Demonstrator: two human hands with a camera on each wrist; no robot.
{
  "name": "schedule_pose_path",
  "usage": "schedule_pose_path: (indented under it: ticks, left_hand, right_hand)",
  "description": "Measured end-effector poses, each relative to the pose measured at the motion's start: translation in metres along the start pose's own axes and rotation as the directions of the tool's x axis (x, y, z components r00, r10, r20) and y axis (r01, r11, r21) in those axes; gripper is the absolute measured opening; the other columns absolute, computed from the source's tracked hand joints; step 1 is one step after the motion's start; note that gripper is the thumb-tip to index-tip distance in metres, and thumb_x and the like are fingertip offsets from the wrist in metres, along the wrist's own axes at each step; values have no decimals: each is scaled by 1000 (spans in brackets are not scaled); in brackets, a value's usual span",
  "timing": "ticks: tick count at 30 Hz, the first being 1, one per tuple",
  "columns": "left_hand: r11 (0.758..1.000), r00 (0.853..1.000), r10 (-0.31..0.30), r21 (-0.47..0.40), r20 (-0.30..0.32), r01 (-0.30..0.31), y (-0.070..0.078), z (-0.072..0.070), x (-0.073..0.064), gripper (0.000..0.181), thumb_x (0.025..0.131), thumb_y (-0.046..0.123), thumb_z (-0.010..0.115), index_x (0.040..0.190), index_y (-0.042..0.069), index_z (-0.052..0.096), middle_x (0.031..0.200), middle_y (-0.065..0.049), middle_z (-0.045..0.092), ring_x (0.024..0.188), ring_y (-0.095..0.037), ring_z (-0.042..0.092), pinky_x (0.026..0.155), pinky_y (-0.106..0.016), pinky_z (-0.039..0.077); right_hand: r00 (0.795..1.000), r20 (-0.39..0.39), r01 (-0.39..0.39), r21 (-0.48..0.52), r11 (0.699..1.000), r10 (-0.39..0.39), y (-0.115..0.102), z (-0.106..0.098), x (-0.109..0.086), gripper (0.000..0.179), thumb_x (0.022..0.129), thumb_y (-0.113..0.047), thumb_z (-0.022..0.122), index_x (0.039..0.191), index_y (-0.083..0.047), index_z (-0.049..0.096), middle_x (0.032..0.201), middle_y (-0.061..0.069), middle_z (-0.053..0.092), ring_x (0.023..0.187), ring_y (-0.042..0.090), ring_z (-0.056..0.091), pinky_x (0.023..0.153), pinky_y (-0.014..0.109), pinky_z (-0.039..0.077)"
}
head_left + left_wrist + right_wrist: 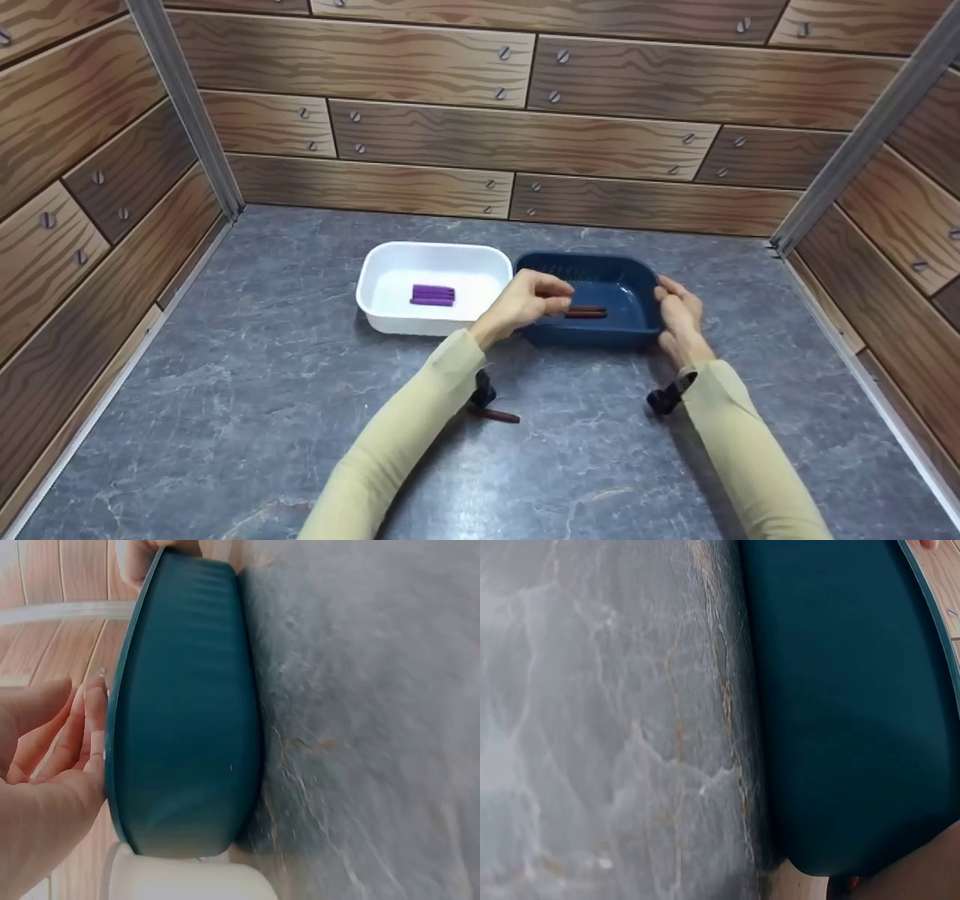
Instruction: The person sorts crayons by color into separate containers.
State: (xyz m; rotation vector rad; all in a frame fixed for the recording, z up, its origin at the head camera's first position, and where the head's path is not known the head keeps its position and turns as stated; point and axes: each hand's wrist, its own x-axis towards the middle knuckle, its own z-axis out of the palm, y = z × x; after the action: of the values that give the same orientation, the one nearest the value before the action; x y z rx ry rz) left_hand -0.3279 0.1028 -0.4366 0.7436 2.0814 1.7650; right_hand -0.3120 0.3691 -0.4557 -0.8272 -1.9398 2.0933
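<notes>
My left hand (525, 300) is over the left side of a dark blue plastic bin (592, 337), fingers bent loosely and thumb apart from them. Nothing shows between them in the left wrist view, where the hand (49, 780) is beside the bin's rim. Inside the bin lie brown crayon-like sticks (587, 312), partly behind my left fingers. At the bin's right end, my right hand (682, 319) holds the rim, fingers over the edge and thumb low on the outside. In the right wrist view the bin's outer wall (847, 712) fills the right side.
Left of the blue bin stands a white bin (420, 325) holding several purple crayon-like sticks (433, 295). One brown stick (499, 415) lies on the grey marbled table (247, 420) beside my left forearm. Wood-patterned walls (420, 135) enclose the back and sides.
</notes>
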Motion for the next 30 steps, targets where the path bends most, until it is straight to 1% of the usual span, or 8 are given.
schedule_pose_path:
  ticks: [3, 6, 11, 14, 17, 21, 27, 30]
  left_hand:
    - [1000, 1000, 1, 19, 0, -1, -1, -3, -10, 24, 92, 9, 67, 115, 5, 72, 112, -13, 72, 95, -25, 71, 83, -34, 58]
    - [999, 1000, 11, 40, 15, -11, -3, -7, -19, 25, 91, 11, 69, 115, 6, 73, 106, -9, 74, 89, -20, 71, 82, -35, 58]
    - [998, 999, 23, 62, 34, -25, -7, -14, -31, 25, 91, 13, 70, 113, 3, 73, 98, -11, 75, 86, -24, 72, 85, -47, 57]
    - [997, 999, 18, 75, 46, -22, -10, -19, -39, 24, 92, 14, 68, 113, 3, 73, 96, -13, 75, 88, -28, 72, 86, -50, 56]
    - [997, 998, 4, 81, 69, -10, -16, -24, -49, 26, 92, 12, 67, 115, -1, 71, 99, -17, 74, 92, -34, 71, 86, -50, 56]
    - [997, 994, -21, 79, 108, 13, -23, -31, -64, 29, 92, 10, 67, 116, -6, 69, 103, -21, 73, 93, -33, 71, 86, -48, 57]
    - [995, 979, -63, 88, 195, 46, -30, -44, -82, 29, 92, 11, 67, 113, -9, 68, 104, -25, 72, 93, -39, 70, 84, -45, 58]
    - [993, 974, -87, 93, 207, 69, -32, -50, -88, 29, 92, 12, 68, 112, -10, 69, 102, -27, 71, 88, -35, 71, 80, -42, 59]
  right_hand:
    - [1000, 0, 2, -6, 1000, -2, 1, 0, 0, 49, 102, -10, 43, 151, -15, 40, 160, 4, 31, 135, 17, 36, 111, 33, 35]
    - [1000, -5, 1, -1, 1000, -1, 2, -1, -1, 49, 102, -9, 43, 150, -15, 41, 159, 4, 32, 133, 17, 38, 110, 33, 36]
    - [1000, -16, 13, 19, 1000, -12, 0, -2, 0, 48, 101, -10, 45, 150, -14, 42, 158, 5, 34, 130, 16, 40, 107, 31, 37]
    - [1000, -18, 18, 22, 1000, -17, -1, -2, 1, 48, 101, -11, 45, 149, -13, 43, 157, 5, 36, 127, 15, 42, 106, 29, 38]
    - [1000, -10, 13, 30, 999, -13, -1, -2, 1, 48, 101, -11, 46, 149, -14, 43, 157, 5, 35, 125, 15, 43, 105, 29, 38]
    - [1000, -9, 8, 15, 1000, -8, -1, -1, 0, 49, 101, -11, 45, 150, -14, 42, 158, 4, 34, 130, 15, 40, 106, 29, 37]
    - [1000, -13, 17, -3, 1000, -17, -1, 0, 1, 49, 101, -10, 44, 150, -14, 42, 158, 4, 35, 135, 15, 36, 108, 27, 34]
    - [999, -16, 29, -12, 1000, -29, 0, 2, 1, 48, 101, -9, 44, 150, -13, 42, 157, 5, 36, 136, 15, 36, 110, 28, 33]
